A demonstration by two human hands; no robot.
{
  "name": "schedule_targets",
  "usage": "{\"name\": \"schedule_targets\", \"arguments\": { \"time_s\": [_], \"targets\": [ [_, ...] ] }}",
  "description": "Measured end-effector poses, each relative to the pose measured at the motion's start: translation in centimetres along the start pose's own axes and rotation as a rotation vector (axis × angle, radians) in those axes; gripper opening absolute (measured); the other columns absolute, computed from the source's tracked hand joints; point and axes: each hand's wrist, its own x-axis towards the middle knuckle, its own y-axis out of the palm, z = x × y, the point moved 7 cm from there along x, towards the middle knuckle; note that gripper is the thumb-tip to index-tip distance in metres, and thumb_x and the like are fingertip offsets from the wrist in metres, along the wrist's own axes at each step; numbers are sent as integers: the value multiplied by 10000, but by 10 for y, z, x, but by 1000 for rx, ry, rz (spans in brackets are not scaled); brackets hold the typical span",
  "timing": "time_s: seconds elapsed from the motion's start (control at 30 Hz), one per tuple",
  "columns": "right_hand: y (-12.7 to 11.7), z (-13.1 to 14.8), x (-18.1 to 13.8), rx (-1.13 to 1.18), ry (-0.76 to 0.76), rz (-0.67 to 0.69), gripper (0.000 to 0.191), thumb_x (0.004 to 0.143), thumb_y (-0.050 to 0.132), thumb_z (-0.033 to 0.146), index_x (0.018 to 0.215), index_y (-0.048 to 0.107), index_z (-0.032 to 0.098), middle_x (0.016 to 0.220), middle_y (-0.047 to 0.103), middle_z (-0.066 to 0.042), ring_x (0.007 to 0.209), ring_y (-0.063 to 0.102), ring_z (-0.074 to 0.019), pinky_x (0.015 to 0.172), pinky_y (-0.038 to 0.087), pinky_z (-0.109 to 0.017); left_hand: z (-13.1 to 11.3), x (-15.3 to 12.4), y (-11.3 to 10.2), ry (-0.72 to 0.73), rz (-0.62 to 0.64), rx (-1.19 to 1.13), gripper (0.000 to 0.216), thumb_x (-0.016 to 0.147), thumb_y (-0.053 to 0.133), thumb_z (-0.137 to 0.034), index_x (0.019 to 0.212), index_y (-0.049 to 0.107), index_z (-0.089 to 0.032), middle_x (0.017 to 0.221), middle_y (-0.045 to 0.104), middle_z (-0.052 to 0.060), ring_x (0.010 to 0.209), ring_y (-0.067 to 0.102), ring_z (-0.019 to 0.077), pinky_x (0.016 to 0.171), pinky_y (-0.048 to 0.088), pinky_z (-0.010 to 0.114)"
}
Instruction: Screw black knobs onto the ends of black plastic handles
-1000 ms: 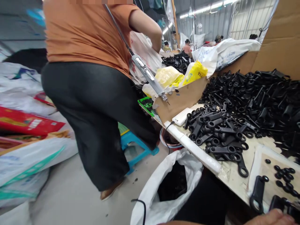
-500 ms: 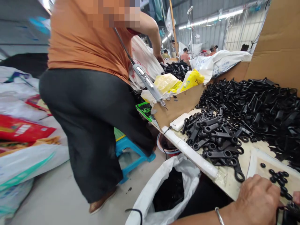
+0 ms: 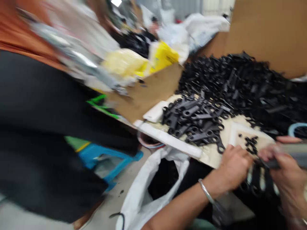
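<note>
My left hand (image 3: 236, 166), a bangle on its wrist, is closed at the front edge of the worktable. What its fingers hold is hidden. To its right, my right hand (image 3: 285, 169) wraps round the grey body of an electric screwdriver (image 3: 294, 153), whose tip I cannot make out. Just beyond both hands lies a shallow white tray (image 3: 233, 134) with several small black rings (image 3: 251, 143). A pile of black plastic handles with ring ends (image 3: 196, 118) lies on the table to the left of the tray. Dark parts below my right hand are blurred.
A large heap of black parts (image 3: 240, 80) rises against cardboard (image 3: 268, 35). An open white sack (image 3: 134, 191) stands below the table edge. At left are a person in dark trousers (image 3: 35, 127), a blue stool (image 3: 120, 163) and another, hanging electric screwdriver (image 3: 79, 59).
My view has swung to the right and blurred. My right hand, barely showing at the edge before, is now in view with the electric screwdriver. My left hand stays closed near the tray.
</note>
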Motion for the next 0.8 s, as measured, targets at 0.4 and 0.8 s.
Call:
{"name": "schedule_targets", "arguments": {
  "time_s": [0.4, 0.8],
  "targets": [
    [24, 47, 2, -226, -417, 153, 202, 695, 658, 144, 873, 589, 211, 527, 518, 92, 391, 481, -121, 438, 469, -302, 7, 1, -9, -7, -44, -37, 209, 984, 511, -175, 829, 651, -182, 810, 664, 20, 845, 513, 209, 723, 296, 366],
    [22, 39, -2, -265, -424, 171, 193, 744, 651, 147, 890, 598, 262, 535, 478, 96, 397, 463, -112, 431, 446, -289, -15, -44, -26, 152, -330, -44, 237, 1031, 426, -239, 1082, 620, -115, 1100, 703, 100, 1035, 625, 201, 834, 450, 319]
  ]
}}
